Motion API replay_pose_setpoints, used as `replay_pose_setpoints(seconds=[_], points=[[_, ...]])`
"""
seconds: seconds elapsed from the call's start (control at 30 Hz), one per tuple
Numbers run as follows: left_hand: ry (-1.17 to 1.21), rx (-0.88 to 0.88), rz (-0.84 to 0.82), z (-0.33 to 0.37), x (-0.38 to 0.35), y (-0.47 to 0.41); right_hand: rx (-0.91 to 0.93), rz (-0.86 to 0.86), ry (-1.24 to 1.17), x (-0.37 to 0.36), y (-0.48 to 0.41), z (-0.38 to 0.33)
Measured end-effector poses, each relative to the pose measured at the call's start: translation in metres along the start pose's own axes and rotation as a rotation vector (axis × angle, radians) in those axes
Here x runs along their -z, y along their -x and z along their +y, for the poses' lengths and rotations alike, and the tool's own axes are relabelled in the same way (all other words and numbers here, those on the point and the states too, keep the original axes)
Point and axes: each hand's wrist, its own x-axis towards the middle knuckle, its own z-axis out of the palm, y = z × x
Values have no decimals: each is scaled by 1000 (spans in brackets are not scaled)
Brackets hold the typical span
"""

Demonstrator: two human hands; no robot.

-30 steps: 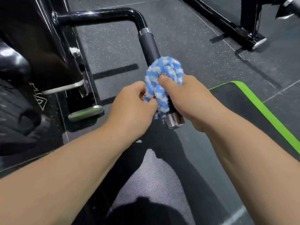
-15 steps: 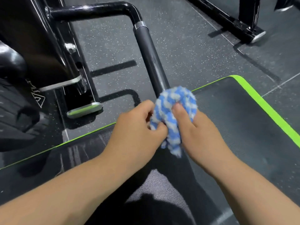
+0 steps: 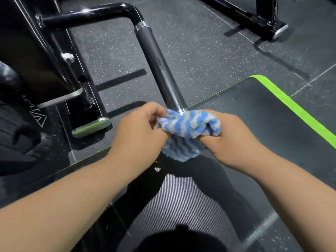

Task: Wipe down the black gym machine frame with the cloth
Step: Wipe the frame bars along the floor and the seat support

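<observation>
The blue-and-white cloth [image 3: 189, 131] is bunched over the near chrome end of the handle bar [image 3: 158, 66]. Left of that end, the left grip [image 3: 140, 131] pinches the cloth's edge. Right of it, the right grip [image 3: 234, 140] curls round the bundle, about equally near. The bar's long axis runs from that end away and leftward to the black frame [image 3: 87, 15], so the next stroke probably pushes forward along it.

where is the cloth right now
In the head view the cloth sits near centre, bunched over the near end of the handle bar, gripped between the left hand and the right hand, above the green-edged mat.
</observation>
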Motion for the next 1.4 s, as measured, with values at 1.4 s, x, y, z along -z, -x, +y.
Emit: replay_pose_setpoints(seconds=[1.4], points=[[1177,804,-66,311,131,58,-621,-77,-722,261,42,-226]])
